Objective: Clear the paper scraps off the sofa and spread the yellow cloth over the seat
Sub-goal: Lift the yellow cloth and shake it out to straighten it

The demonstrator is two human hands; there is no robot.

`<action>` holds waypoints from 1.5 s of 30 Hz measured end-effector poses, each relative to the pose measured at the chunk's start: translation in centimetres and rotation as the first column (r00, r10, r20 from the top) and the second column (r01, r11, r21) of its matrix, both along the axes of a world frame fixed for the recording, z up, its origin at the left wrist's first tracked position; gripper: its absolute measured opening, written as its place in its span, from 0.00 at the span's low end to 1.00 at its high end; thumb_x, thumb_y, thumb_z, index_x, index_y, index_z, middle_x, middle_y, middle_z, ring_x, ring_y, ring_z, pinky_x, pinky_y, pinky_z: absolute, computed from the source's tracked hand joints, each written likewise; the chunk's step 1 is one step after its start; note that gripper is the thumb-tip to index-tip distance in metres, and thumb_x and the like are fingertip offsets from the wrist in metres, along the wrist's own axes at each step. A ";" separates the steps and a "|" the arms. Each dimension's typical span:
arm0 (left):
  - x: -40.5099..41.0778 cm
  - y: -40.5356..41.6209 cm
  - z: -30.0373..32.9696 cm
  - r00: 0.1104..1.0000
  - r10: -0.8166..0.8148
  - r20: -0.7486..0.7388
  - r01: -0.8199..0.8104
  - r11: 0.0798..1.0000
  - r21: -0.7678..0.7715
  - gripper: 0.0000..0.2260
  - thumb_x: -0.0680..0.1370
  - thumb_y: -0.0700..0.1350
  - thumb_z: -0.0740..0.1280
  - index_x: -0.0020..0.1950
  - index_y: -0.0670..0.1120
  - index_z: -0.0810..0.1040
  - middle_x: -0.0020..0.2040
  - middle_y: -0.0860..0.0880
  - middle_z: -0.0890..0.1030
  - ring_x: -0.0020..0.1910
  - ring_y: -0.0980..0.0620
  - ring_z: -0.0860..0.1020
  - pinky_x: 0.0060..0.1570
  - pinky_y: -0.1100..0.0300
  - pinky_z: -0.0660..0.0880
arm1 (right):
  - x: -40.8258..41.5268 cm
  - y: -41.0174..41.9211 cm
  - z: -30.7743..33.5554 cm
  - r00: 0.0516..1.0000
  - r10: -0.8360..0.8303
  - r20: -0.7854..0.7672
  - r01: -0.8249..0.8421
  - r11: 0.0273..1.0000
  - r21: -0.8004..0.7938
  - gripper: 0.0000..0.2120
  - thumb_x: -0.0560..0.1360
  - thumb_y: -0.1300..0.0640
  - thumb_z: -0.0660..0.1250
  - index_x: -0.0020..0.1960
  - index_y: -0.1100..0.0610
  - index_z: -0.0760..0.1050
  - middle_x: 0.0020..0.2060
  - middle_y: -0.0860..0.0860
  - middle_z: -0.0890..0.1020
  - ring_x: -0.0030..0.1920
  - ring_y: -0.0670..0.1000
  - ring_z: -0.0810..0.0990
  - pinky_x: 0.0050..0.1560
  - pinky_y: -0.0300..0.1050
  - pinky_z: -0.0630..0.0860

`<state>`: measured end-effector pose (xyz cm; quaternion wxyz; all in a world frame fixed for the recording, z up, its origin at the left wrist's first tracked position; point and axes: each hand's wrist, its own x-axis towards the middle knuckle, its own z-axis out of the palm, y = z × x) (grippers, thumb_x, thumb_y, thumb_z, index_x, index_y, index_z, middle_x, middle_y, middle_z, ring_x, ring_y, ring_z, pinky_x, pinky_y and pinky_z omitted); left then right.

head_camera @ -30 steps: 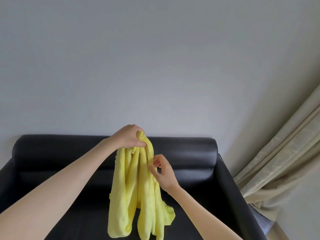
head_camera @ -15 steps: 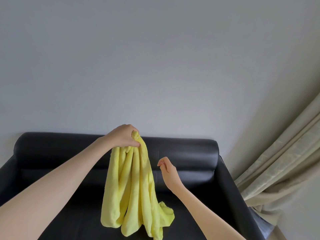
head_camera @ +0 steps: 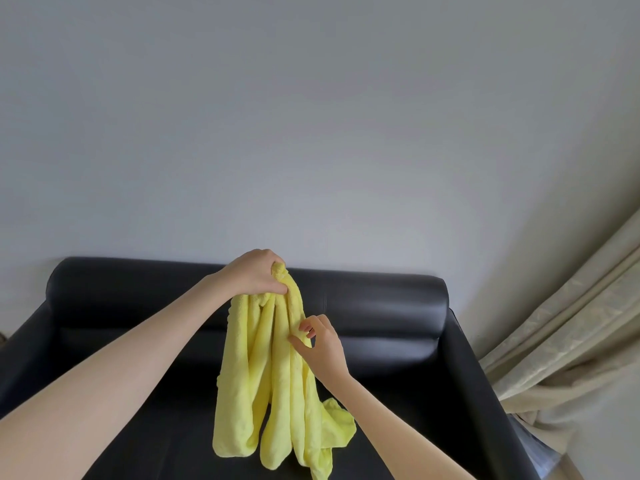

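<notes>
Cloth (head_camera: 277, 382): yellow, fluffy terry, bunched in long hanging folds above the sofa (head_camera: 381, 306) seat.
My left hand (head_camera: 254, 275): fist closed round the cloth's gathered top.
My right hand (head_camera: 320, 344): thumb and fingertips pinching one fold lower down.
Sofa: black, smooth, glossy leather, rounded backrest.

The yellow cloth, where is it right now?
The yellow cloth hangs bunched at centre frame above the black sofa seat, gripped by the left hand, pinched lower by the right hand.
</notes>
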<state>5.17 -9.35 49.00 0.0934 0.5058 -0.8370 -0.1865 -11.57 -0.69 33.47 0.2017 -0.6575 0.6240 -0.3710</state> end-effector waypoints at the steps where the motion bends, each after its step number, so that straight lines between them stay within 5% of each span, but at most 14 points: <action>1: 0.0 0.1 -0.1 1.000 -0.003 0.006 0.003 1.000 0.000 0.14 0.66 0.54 0.72 0.41 0.45 0.79 0.39 0.47 0.81 0.40 0.50 0.80 0.37 0.57 0.76 | 0.1 -0.1 -0.2 1.000 -0.011 0.005 0.011 1.000 -0.005 0.06 0.74 0.50 0.68 0.50 0.49 0.73 0.48 0.41 0.72 0.48 0.43 0.74 0.44 0.36 0.74; 6: 0.3 0.5 0.0 0.999 -0.031 0.020 0.030 0.999 0.025 0.09 0.67 0.54 0.72 0.38 0.52 0.76 0.37 0.54 0.78 0.39 0.54 0.78 0.35 0.62 0.73 | -0.1 -0.9 -0.9 0.993 0.008 0.118 -0.018 0.996 0.085 0.04 0.74 0.56 0.65 0.46 0.51 0.71 0.58 0.42 0.72 0.59 0.43 0.71 0.54 0.34 0.70; 14: 0.6 0.8 0.1 0.997 -0.060 0.043 0.060 0.998 0.021 0.09 0.67 0.54 0.72 0.36 0.54 0.74 0.37 0.54 0.77 0.38 0.54 0.78 0.34 0.63 0.71 | -0.4 -1.7 -0.5 0.994 0.046 0.101 -0.065 0.979 0.191 0.04 0.76 0.55 0.66 0.50 0.51 0.75 0.46 0.42 0.77 0.45 0.43 0.77 0.44 0.29 0.71; 20: 2.1 0.2 0.0 1.000 0.009 0.029 -0.009 1.000 -0.016 0.16 0.67 0.57 0.73 0.37 0.45 0.77 0.30 0.53 0.72 0.30 0.55 0.72 0.31 0.61 0.66 | -3.1 -0.6 1.3 0.983 -0.148 -0.107 0.128 0.977 -0.170 0.06 0.71 0.61 0.66 0.46 0.55 0.70 0.44 0.46 0.73 0.45 0.49 0.70 0.44 0.37 0.66; 23: 2.7 0.2 0.1 0.998 0.050 0.034 -0.046 0.992 -0.119 0.18 0.67 0.60 0.73 0.35 0.48 0.74 0.29 0.54 0.70 0.29 0.56 0.69 0.30 0.61 0.62 | -4.4 -0.8 3.4 0.960 -0.186 -0.209 0.112 0.940 -0.322 0.11 0.68 0.68 0.64 0.50 0.61 0.71 0.46 0.51 0.75 0.45 0.53 0.72 0.43 0.41 0.69; 26: 2.3 0.4 0.5 0.995 0.094 -0.020 -0.096 0.965 -0.245 0.15 0.68 0.59 0.73 0.36 0.50 0.74 0.30 0.55 0.72 0.32 0.56 0.71 0.30 0.61 0.62 | -4.7 -1.5 5.0 0.967 -0.066 -0.247 0.029 0.988 -0.152 0.21 0.67 0.68 0.61 0.59 0.57 0.69 0.53 0.48 0.74 0.51 0.50 0.73 0.44 0.41 0.70; 30: 0.7 0.9 1.2 0.991 0.105 -0.081 -0.128 0.918 -0.376 0.10 0.68 0.53 0.72 0.37 0.52 0.73 0.30 0.55 0.74 0.34 0.51 0.74 0.32 0.60 0.64 | -4.1 -2.2 4.5 0.951 0.036 -0.308 0.022 0.983 0.185 0.11 0.66 0.66 0.61 0.46 0.55 0.68 0.43 0.48 0.69 0.42 0.53 0.72 0.31 0.40 0.66; 34: -0.3 1.5 2.2 0.986 0.088 -0.140 -0.142 0.883 -0.446 0.07 0.69 0.50 0.71 0.37 0.52 0.73 0.30 0.55 0.75 0.32 0.52 0.73 0.32 0.61 0.63 | -4.0 -2.1 1.9 0.964 -0.138 -0.229 0.208 0.925 0.319 0.10 0.67 0.65 0.60 0.47 0.56 0.72 0.43 0.49 0.72 0.46 0.53 0.75 0.33 0.43 0.69; 36: -0.4 1.7 2.8 0.974 0.091 -0.209 -0.180 0.870 -0.459 0.08 0.68 0.49 0.71 0.36 0.51 0.73 0.27 0.55 0.72 0.29 0.55 0.71 0.30 0.62 0.62 | -4.4 -2.0 0.9 0.957 -0.266 -0.114 0.289 0.889 0.356 0.06 0.68 0.64 0.59 0.41 0.54 0.68 0.40 0.50 0.73 0.39 0.52 0.73 0.30 0.41 0.65; 39: -0.2 2.0 3.7 0.949 0.116 -0.293 -0.246 0.855 -0.457 0.08 0.66 0.49 0.72 0.36 0.52 0.73 0.25 0.55 0.70 0.28 0.59 0.70 0.30 0.64 0.63 | -5.3 -2.0 -0.1 0.906 -0.423 0.014 0.388 0.843 0.372 0.07 0.69 0.65 0.57 0.39 0.54 0.63 0.34 0.50 0.72 0.30 0.50 0.68 0.27 0.42 0.61; 42: 1.0 1.7 4.8 0.903 0.164 -0.397 -0.342 0.835 -0.432 0.07 0.64 0.49 0.72 0.37 0.54 0.75 0.24 0.55 0.72 0.28 0.60 0.72 0.29 0.66 0.63 | -7.3 -1.8 -0.2 0.819 -0.567 0.086 0.497 0.776 0.388 0.07 0.71 0.65 0.55 0.44 0.54 0.66 0.37 0.50 0.74 0.32 0.50 0.70 0.29 0.42 0.65; 45: 2.9 1.1 5.2 0.871 0.224 -0.437 -0.401 0.838 -0.370 0.06 0.64 0.49 0.72 0.36 0.53 0.75 0.24 0.54 0.73 0.29 0.59 0.73 0.29 0.65 0.64 | -9.5 -2.3 0.7 0.827 -0.520 0.213 0.426 0.828 0.365 0.09 0.70 0.67 0.54 0.42 0.55 0.68 0.34 0.51 0.73 0.32 0.50 0.68 0.31 0.42 0.64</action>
